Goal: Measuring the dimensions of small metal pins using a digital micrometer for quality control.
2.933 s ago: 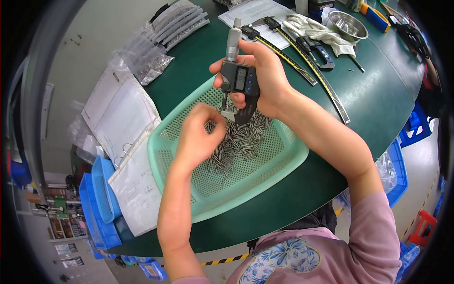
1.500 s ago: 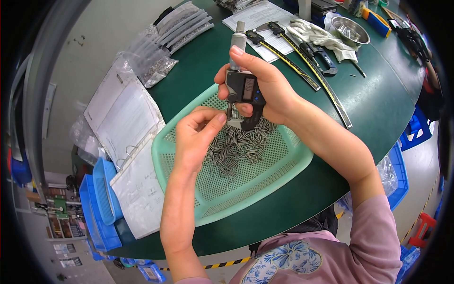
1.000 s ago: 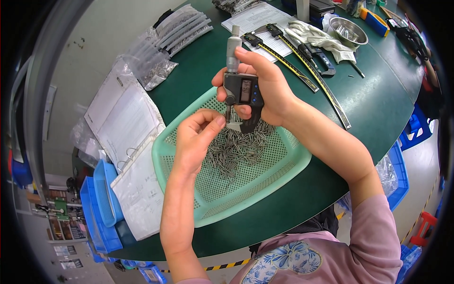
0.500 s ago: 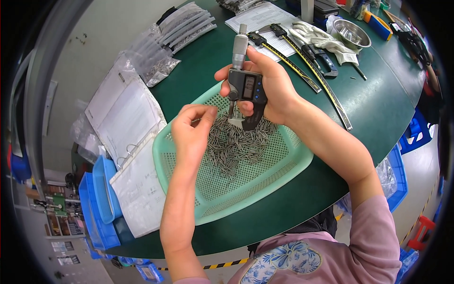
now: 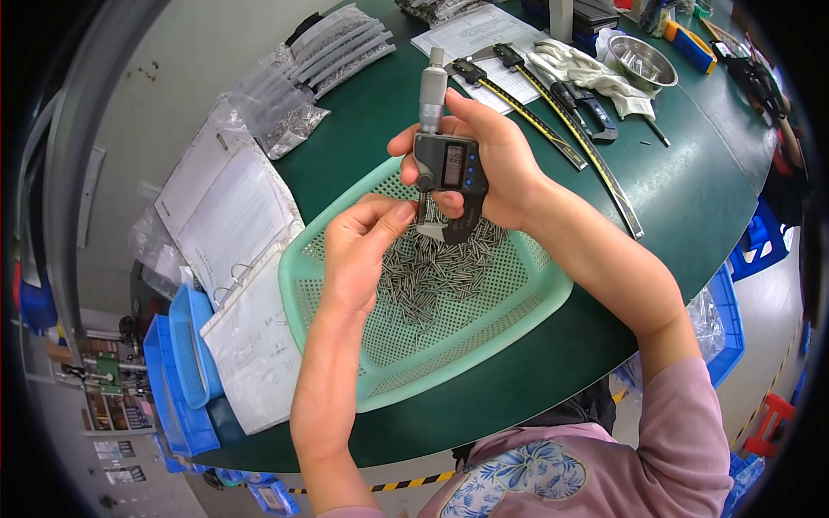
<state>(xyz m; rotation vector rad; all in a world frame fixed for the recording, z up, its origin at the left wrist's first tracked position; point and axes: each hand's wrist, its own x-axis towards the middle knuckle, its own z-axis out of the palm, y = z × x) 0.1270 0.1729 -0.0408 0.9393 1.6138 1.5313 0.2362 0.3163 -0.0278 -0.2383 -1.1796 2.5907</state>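
Note:
A digital outside micrometer [image 5: 450, 161] stands upright in my right hand [image 5: 505, 164], its thimble up and its C-frame down. My fingers wrap round its frame and display body. My left hand [image 5: 361, 246] is closed in a pinch, with thumb and index fingertips right beside the gap between spindle and anvil. Whatever small piece they pinch is hidden. Both hands are above a light green perforated plastic basket [image 5: 466, 369]. Many short, thin metal pins [image 5: 423, 289] lie heaped in it, below the micrometer.
Two digital calipers [image 5: 570, 142], white gloves [image 5: 574, 65], another micrometer [image 5: 596, 116] and a metal bowl [image 5: 661, 67] lie at the far right. An open ring binder [image 5: 229, 211] borders the basket on the left, near blue trays [image 5: 181, 388]. Bagged parts [image 5: 294, 125] sit behind.
My left hand has moved right, bringing its pinched fingertips up to the micrometer's measuring gap. The micrometer has shifted very slightly left in my right hand.

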